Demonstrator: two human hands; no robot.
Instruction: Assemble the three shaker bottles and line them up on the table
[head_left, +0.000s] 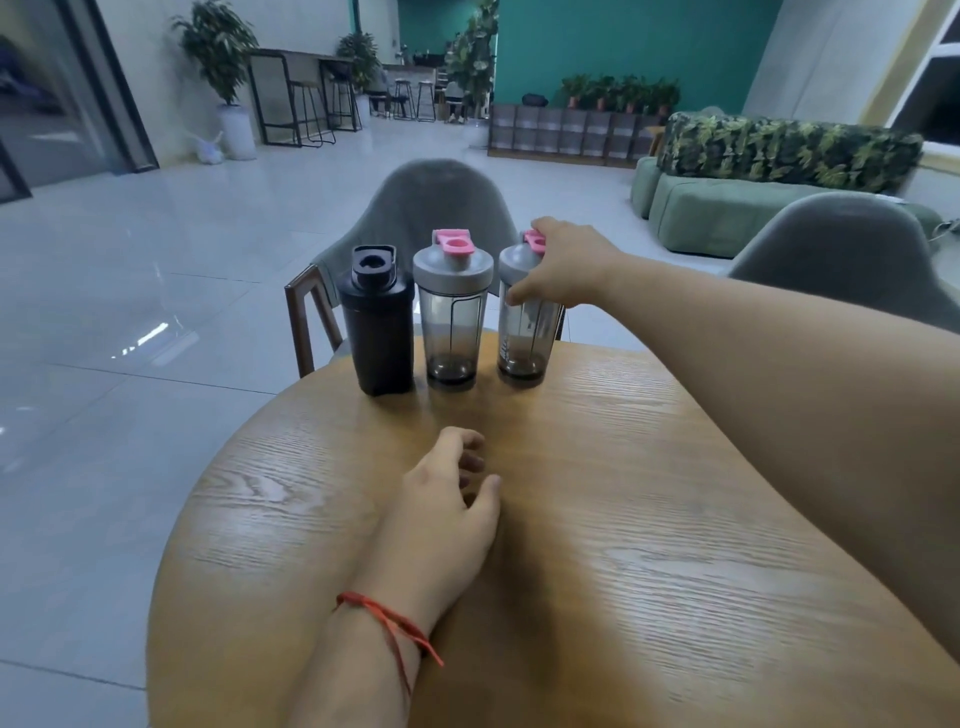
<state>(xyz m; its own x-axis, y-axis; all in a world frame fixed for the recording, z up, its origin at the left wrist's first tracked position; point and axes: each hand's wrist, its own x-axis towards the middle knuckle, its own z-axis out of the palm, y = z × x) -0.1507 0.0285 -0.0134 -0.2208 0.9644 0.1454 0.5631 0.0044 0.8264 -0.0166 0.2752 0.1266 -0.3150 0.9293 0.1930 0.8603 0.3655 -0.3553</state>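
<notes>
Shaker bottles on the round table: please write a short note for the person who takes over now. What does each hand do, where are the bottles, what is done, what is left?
Right hand: gripping the lid of the right clear bottle, which stands on the table.
Left hand: empty, resting on the table, fingers loosely curled.
Bottles: black bottle, middle clear bottle and the right clear bottle stand upright in a row at the far edge.
Done: all three have lids on and are lined up.
Left: probably only release the right bottle; whether its lid is fully tightened cannot be seen.
</notes>
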